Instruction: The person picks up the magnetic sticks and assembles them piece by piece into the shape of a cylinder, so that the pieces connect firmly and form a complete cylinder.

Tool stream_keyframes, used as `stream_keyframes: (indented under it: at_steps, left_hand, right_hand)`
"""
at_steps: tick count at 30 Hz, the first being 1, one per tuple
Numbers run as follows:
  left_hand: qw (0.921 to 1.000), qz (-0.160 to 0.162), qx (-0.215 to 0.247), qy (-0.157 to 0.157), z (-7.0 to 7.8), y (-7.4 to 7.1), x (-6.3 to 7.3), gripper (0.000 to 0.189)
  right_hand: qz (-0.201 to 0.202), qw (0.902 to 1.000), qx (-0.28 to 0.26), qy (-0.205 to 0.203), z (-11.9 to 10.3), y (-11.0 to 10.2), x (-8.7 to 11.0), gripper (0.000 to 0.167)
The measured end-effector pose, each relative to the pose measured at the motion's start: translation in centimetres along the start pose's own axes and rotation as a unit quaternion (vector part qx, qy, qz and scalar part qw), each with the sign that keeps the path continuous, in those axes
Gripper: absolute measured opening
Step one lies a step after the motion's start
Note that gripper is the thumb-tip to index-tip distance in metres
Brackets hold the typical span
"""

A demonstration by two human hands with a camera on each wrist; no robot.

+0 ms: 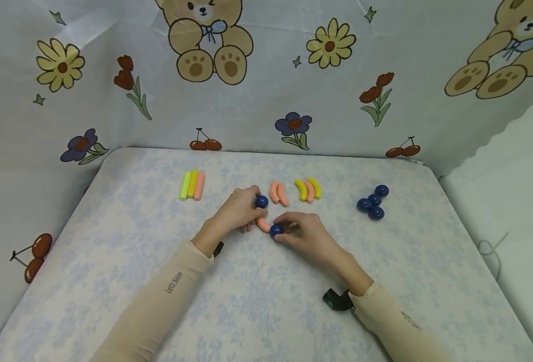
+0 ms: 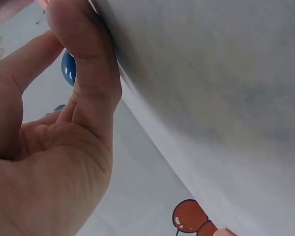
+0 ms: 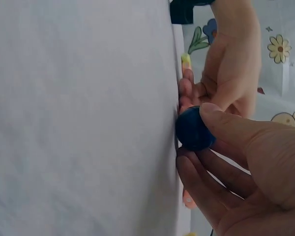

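Observation:
My left hand (image 1: 232, 208) is at the middle of the table, its index finger and thumb around a glossy blue ball (image 1: 261, 201). Just below that thumb, a curved pink rod (image 1: 263, 224) runs down to a second blue ball (image 1: 276, 231). My right hand (image 1: 309, 235) pinches this second ball between thumb and fingers, and the right wrist view shows the same blue ball (image 3: 195, 129) close beside the tabletop. The rod's upper end is hidden by the left thumb. In the left wrist view, fingers partly cover a blue ball (image 2: 68, 68).
Straight green, yellow and pink rods (image 1: 192, 185) lie together at the back left. Behind my hands are two curved pink rods (image 1: 278, 193) and a yellow-pink-yellow curved group (image 1: 308, 190). Several blue balls (image 1: 374, 200) cluster on the right. A printed curtain (image 1: 257, 100) hangs behind the table.

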State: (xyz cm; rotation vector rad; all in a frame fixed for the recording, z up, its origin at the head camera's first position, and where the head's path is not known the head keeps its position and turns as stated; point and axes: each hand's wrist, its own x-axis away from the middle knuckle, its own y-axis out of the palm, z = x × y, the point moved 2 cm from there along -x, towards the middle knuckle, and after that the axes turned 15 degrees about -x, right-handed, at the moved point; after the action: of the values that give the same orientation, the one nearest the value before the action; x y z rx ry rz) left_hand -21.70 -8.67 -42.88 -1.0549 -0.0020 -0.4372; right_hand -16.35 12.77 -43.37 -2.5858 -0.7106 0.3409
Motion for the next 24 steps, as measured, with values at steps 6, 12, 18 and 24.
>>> stream_keyframes:
  at_steps: [6, 12, 18, 24]
  left_hand:
    - [0.9999, 0.001, -0.009, 0.005, 0.3, 0.3, -0.2, 0.040]
    - [0.9996, -0.004, -0.018, 0.022, 0.0, 0.3, -0.2, 0.039]
    - [0.9991, -0.007, -0.017, 0.039, 0.0, 0.3, -0.2, 0.038]
    - [0.9978, -0.027, -0.029, 0.053, 0.2, 0.2, -0.3, 0.036]
  right_hand:
    - [0.007, 0.9999, -0.007, 0.006, -0.1, 0.3, 0.1, 0.026]
    - [0.099, 0.9927, 0.051, -0.045, 0.4, -1.7, -0.2, 0.030]
    - [0.146, 0.9788, 0.143, -0.018, 2.5, -4.7, -0.2, 0.057]
    - [0.119, 0.9812, 0.149, 0.029, 3.6, -5.7, 0.0, 0.058]
